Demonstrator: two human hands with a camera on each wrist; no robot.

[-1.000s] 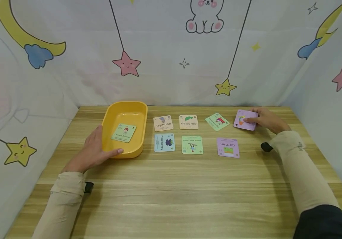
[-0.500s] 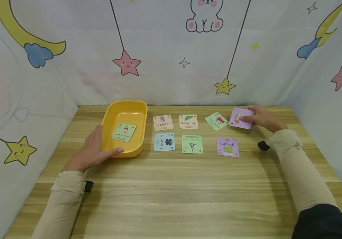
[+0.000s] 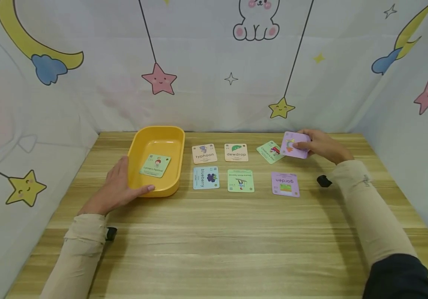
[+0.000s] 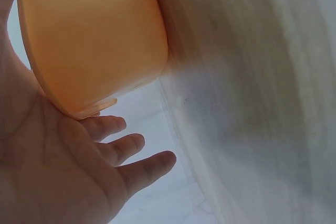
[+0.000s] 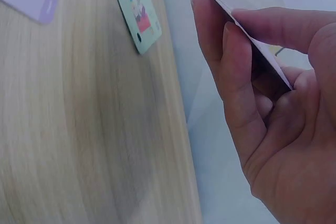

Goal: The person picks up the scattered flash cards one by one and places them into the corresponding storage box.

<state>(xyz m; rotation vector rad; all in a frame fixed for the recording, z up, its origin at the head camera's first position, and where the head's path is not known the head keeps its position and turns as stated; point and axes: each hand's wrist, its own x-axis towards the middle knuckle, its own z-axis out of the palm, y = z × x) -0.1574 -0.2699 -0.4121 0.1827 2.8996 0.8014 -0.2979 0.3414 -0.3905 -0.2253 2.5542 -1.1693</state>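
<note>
Carrying step, apparently: purple card (image 3: 287, 145) raised
Fingers of the right hand (image 3: 327, 147) pinch it above the far right tabletop (image 3: 214, 241); the left hand's (image 3: 113, 187) spread against the tray (image 3: 161, 146); next move likely needs clearance over the neighbouring green card (image 3: 267, 155)

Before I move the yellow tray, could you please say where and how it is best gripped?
I'd grip the yellow tray by its rim at the near-left corner, from the left, where the left hand touches it: the raised wall offers a hold, while the typhoon card and blueberry card lie to its right.
</note>
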